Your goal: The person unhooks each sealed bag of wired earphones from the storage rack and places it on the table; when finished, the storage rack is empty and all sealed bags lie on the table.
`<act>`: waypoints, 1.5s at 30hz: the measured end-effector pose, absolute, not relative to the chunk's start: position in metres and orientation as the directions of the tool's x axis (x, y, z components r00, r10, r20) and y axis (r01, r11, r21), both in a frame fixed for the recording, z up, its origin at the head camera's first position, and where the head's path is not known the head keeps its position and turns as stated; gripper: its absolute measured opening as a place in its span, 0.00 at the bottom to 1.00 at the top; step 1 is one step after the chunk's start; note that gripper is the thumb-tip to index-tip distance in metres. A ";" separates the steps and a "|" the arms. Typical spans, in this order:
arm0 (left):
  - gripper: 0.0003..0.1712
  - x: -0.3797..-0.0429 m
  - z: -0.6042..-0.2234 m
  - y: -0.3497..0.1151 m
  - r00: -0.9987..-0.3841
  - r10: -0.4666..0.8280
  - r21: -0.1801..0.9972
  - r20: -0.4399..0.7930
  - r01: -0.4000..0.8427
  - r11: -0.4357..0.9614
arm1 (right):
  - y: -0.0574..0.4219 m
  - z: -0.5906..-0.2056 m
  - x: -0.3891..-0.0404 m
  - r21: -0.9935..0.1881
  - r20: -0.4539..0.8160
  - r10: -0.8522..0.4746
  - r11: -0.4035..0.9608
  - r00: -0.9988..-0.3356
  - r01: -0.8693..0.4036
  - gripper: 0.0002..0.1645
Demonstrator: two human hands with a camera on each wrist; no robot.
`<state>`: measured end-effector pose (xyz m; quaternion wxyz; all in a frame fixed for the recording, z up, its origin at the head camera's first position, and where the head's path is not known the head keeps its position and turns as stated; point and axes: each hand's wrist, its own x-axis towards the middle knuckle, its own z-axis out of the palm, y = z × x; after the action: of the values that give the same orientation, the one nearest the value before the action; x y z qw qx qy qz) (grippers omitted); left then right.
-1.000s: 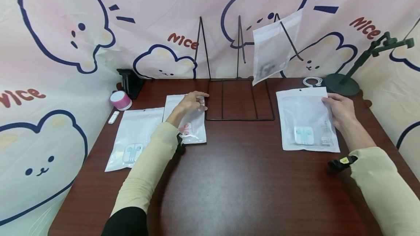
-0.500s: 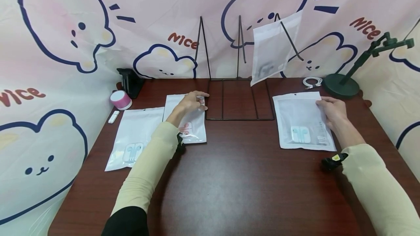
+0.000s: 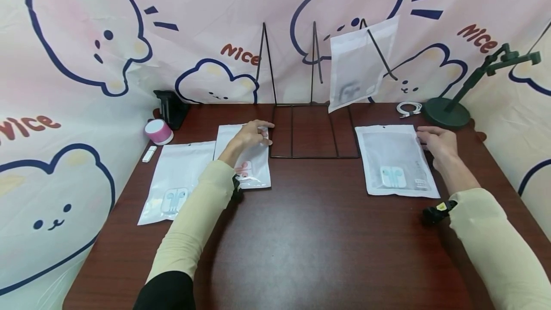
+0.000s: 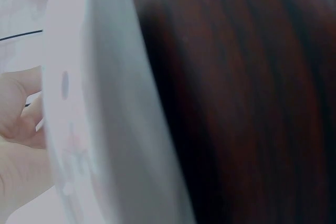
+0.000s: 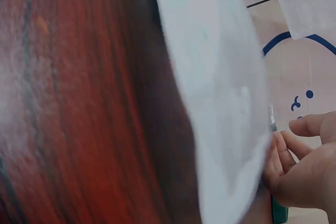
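Note:
In the head view, my left hand (image 3: pixel 249 137) rests over the upper part of a white pouch (image 3: pixel 251 173) with pink earphones, its fingertips beside the left edge of a black wire rack (image 3: pixel 316 158). The left wrist view shows that hand (image 4: pixel 21 114) partly hidden behind the pouch. My right hand (image 3: pixel 439 145) is at the upper right edge of another white pouch (image 3: pixel 379 149), which lies flat with a boxed pair of earphones inside. Thumb and fingers of the right hand (image 5: pixel 307 161) stand apart in the right wrist view. A third pouch (image 3: pixel 185 166) lies at left.
One white pouch (image 3: pixel 353 63) hangs tilted from the rack's right prong. Behind the right pouch are a coiled white cable (image 3: pixel 409 109) and a green lamp stand (image 3: pixel 447 113). A pink-and-white jar (image 3: pixel 158 131), a black stand (image 3: pixel 171 109) and a small white stick (image 3: pixel 148 154) sit back left.
The right pouch has shifted left and slightly toward the front, drawn by my right hand. Its thumb now appears off the pouch. My left hand has stayed in place.

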<state>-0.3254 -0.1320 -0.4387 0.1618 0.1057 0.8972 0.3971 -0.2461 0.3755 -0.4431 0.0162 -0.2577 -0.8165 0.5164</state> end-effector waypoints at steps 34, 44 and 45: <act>0.36 -0.323 -0.438 -0.134 -0.927 0.318 0.740 -0.198 0.071 0.668 | 0.317 -0.278 -0.322 -0.993 -0.029 0.135 -0.115 -0.990 0.013 0.47; 0.36 -0.323 -0.438 -0.130 -0.929 0.312 0.760 -0.198 0.055 0.647 | 0.306 -0.280 -0.337 -0.997 -0.056 0.164 0.033 -0.985 0.062 0.42; 0.36 -0.323 -0.438 -0.130 -0.930 0.310 0.762 -0.199 0.052 0.645 | 0.306 -0.279 -0.338 -0.997 -0.059 0.176 0.047 -0.983 0.069 0.42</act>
<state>-0.3231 -0.1302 -0.4380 0.1580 0.1013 0.8930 0.4090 -0.3376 0.3055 -0.2793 0.0392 -0.0846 -0.7224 0.6852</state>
